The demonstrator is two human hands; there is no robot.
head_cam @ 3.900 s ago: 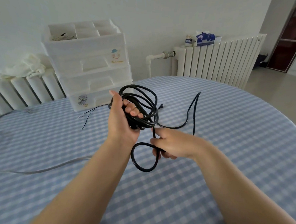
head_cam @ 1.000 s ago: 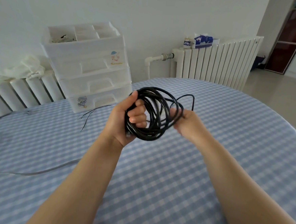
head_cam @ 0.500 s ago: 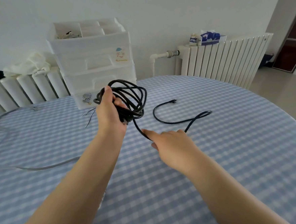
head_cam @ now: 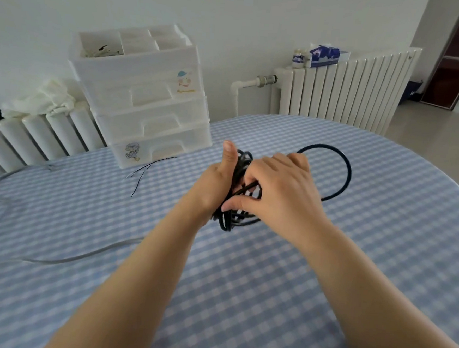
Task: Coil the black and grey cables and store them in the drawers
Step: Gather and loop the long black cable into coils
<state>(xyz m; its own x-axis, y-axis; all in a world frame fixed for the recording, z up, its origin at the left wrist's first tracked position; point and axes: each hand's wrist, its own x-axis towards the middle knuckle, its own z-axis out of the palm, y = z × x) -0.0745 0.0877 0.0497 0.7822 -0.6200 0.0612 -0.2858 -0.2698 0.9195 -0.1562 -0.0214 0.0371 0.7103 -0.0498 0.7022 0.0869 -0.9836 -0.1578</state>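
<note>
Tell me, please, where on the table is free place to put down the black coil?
Free: the checked cloth to the right of the right hand, out to the table rim, and the near strip between the forearms. Crowded: the left side, where the grey cable lies, and the patch before the drawers, with thin loose wires. The black cable loops just behind the hands.

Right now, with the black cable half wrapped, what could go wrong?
1. The coiled black cable is held only by the left hand; loops sag below it and may spring loose.
2. The right hand pinches one strand while a wide loop trails over the checked tablecloth; it could snag.
3. All three white plastic drawers look closed, and both hands are busy.
</note>
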